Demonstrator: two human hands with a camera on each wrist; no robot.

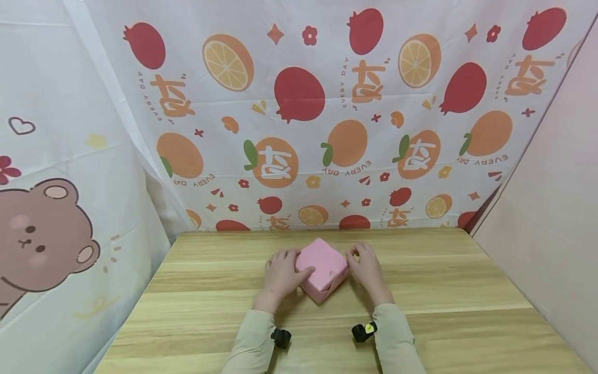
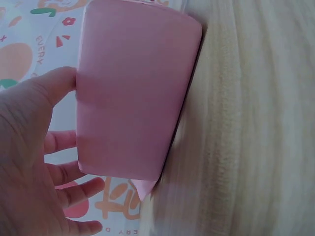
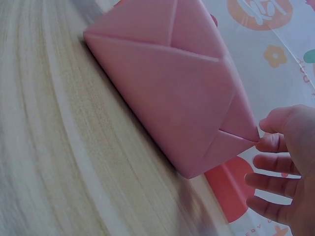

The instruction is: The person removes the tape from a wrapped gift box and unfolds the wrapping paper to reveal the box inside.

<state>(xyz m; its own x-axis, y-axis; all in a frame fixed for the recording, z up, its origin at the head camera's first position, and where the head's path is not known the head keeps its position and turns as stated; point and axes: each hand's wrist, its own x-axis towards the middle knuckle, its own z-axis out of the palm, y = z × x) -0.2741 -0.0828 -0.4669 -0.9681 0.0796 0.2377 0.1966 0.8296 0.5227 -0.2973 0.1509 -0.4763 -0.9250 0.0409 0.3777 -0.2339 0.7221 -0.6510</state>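
A box wrapped in pink paper (image 1: 320,262) sits on the wooden table, one corner toward the person. My left hand (image 1: 282,272) rests on its left side, the thumb lying over the top and the fingers spread along the far left edge. In the left wrist view, the box's smooth side (image 2: 133,93) faces the camera, and a small pointed paper flap juts past its far end. On the opposite side, my right hand (image 1: 366,267) pinches the tip of a folded corner between thumb and index finger. Folded, overlapping paper (image 3: 162,98) covers the side in the right wrist view.
The light wooden table (image 1: 210,311) runs back to a fruit-print curtain (image 1: 299,156). A curtain with a bear print (image 1: 46,234) hangs at the left, and a pale wall (image 1: 551,208) rises at the right. Black wrist cameras (image 1: 282,338) sit on both sleeves.
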